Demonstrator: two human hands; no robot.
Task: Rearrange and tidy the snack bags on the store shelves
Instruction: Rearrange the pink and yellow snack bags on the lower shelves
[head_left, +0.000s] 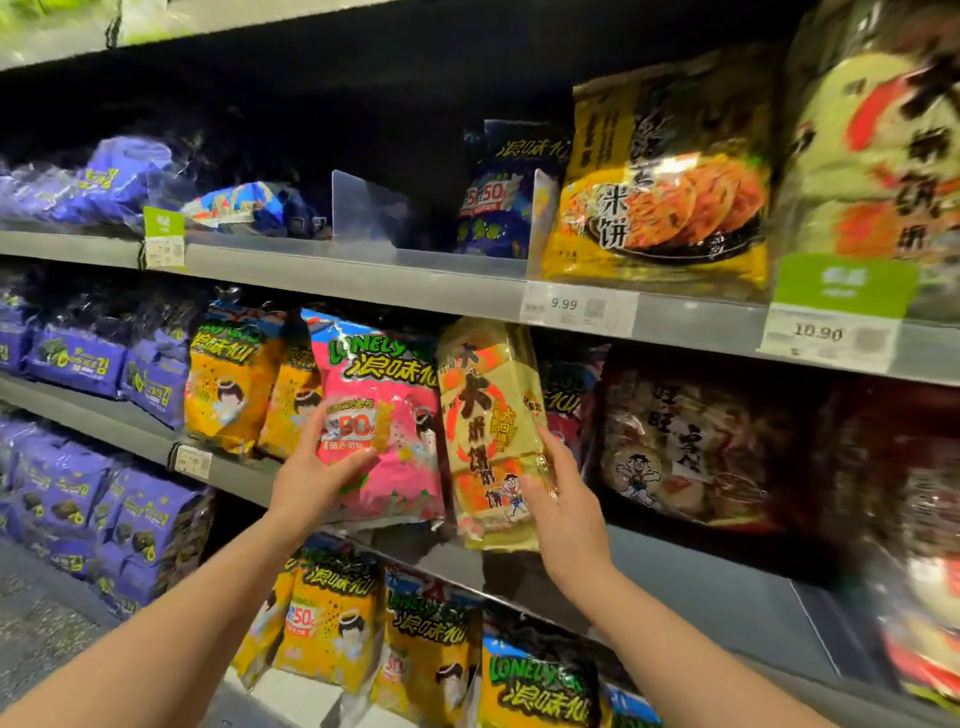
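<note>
Head view: your left hand (317, 478) rests open-palmed on the pink bag (382, 431), thumb across its front. Your right hand (563, 499) cups the right edge of the gold rice-cracker pack (488, 441), just right of the pink bag on the middle shelf (675, 556). Square both upright, push back evenly. Both forearms reach up, wrists bent inward.

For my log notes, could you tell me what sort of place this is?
Most likely a grocery store snack aisle: tiered grey shelves packed with snack bags, and price tags clipped to the shelf edges.
</note>
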